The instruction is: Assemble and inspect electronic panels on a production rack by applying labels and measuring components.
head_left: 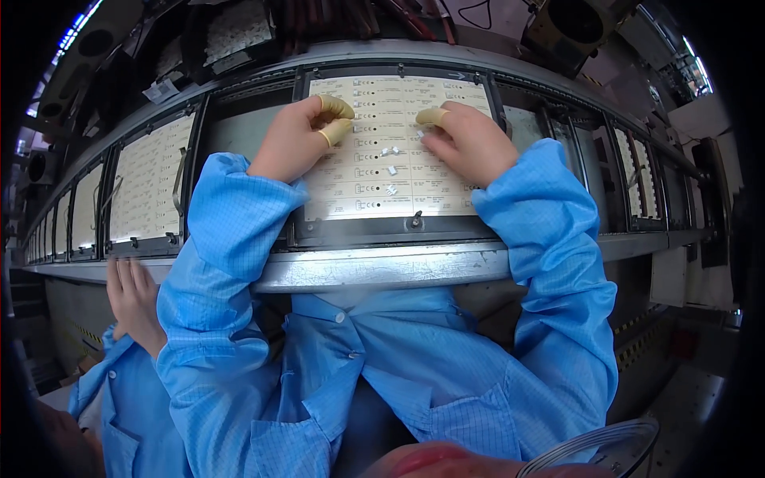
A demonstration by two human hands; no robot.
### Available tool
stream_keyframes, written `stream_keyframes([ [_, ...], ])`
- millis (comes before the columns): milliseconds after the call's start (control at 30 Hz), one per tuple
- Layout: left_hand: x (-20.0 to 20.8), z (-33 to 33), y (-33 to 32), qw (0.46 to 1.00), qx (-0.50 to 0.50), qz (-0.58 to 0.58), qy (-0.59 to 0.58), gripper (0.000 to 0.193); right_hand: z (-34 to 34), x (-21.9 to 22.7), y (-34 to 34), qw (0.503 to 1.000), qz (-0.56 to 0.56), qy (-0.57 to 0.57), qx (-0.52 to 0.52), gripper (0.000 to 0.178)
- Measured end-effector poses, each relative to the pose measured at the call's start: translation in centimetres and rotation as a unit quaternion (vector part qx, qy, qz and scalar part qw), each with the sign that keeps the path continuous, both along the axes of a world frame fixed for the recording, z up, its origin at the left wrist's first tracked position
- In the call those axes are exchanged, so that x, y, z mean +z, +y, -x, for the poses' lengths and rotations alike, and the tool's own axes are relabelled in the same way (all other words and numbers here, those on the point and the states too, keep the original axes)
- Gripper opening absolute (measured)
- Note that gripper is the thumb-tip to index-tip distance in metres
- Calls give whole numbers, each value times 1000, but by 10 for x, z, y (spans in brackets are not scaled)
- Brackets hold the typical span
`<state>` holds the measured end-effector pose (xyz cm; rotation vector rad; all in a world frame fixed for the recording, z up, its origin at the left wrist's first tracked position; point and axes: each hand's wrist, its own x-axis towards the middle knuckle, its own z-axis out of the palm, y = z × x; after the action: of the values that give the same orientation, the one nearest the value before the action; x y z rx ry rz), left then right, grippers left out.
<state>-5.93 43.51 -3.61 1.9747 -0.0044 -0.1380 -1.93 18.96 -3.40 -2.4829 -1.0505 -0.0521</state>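
Note:
A pale printed board panel (343, 209) in a dark frame lies in front of me. My left hand (295, 137) is over its left half, with yellow finger cots on thumb and index finger. Those fingertips close together at the panel; what they hold, if anything, cannot be made out. Over the right half, my right hand (470, 143) wears a cot on the index finger. A small white block-shaped part (421, 135) shows at its thumb tip, between thumb and index finger. Several similar loose white parts (391, 170) lie on the panel between and below my hands.
A metal rail (382, 269) runs along the near side. More framed panels (147, 179) stand in line at left, others (635, 171) at right. A co-worker's hand (131, 303) is by the rail at lower left. A bin of white parts (237, 30) stands beyond the line.

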Motion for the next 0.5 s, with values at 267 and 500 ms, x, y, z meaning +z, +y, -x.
stream_keyframes([
  [267, 1, 2, -6, 982, -55, -133, -118, 17, -3, -9, 6, 999, 48, 7, -2, 14],
  [500, -12, -2, 1, 966, -42, -156, -202, 22, 3, -3, -18, 999, -23, 7, -26, 16],
])
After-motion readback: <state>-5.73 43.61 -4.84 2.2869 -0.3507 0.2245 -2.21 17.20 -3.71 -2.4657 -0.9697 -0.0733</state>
